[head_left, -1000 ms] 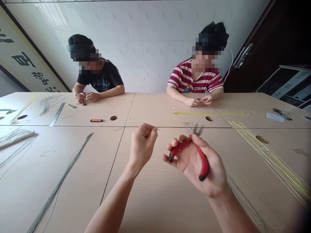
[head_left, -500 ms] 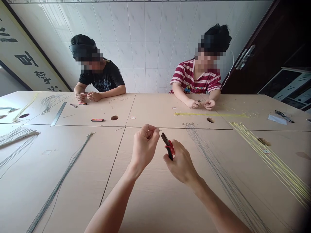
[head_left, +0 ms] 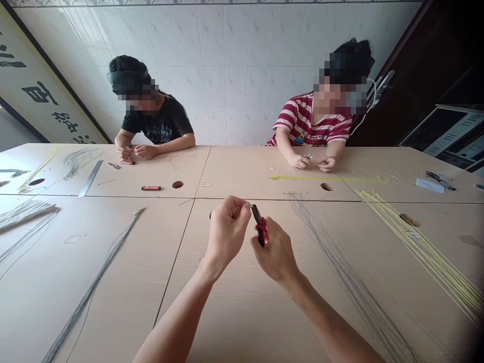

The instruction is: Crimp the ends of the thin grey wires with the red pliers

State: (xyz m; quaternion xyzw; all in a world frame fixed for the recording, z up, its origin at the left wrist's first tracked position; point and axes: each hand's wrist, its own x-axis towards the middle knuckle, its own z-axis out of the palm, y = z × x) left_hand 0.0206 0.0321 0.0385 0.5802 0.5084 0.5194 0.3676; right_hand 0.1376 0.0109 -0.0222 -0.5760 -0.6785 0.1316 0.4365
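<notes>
Above the middle of the table, my left hand (head_left: 230,229) is closed in a pinch; whatever lies between its fingertips is too small to make out. My right hand (head_left: 276,249) grips small pliers (head_left: 260,226) with red and black handles. The dark jaws of the pliers point up and left, right beside my left thumb and forefinger. A bundle of thin grey cords (head_left: 325,247) with small metal ends lies to the right of my right hand. Left of my left arm stretches a tied bundle of grey-green cords (head_left: 102,269).
Yellow cords (head_left: 419,247) lie at the right, and a yellow strand (head_left: 325,178) lies near a person in a striped shirt (head_left: 313,126). Another person in black (head_left: 159,121) sits opposite at left. A metal ruler (head_left: 91,179) and a red marker-like tube (head_left: 151,188) lie on the table (head_left: 227,312).
My right hand has shifted slightly left, bringing the plier jaws closer to my left fingertips. My left hand has moved slightly right. The person in stripes has leaned to the right.
</notes>
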